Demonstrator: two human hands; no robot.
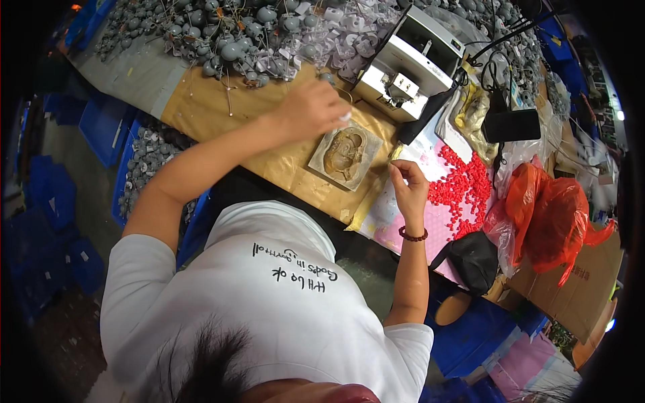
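Observation:
My left hand [312, 109] is closed above the table, its fingertips at the far left corner of a square metal mould block [368, 145]. A small white piece [345, 117] shows at those fingertips; its exact kind is too small to tell. The block has a rounded hollow in its face and lies on brown paper [269, 158]. To the right of the block, my right hand [411, 187] is raised with thumb and forefinger pinched together. Whatever may be between them is hidden. Many small red plastic pieces [470, 181] lie just beyond this hand on a pink sheet [390, 218].
A white and grey machine [420, 60] stands behind the block. Heaps of grey rounded parts [232, 50] and pale parts [336, 43] cover the far table. A dark phone-like device [512, 125], red plastic bags [551, 208] and a black pouch [474, 262] sit at right.

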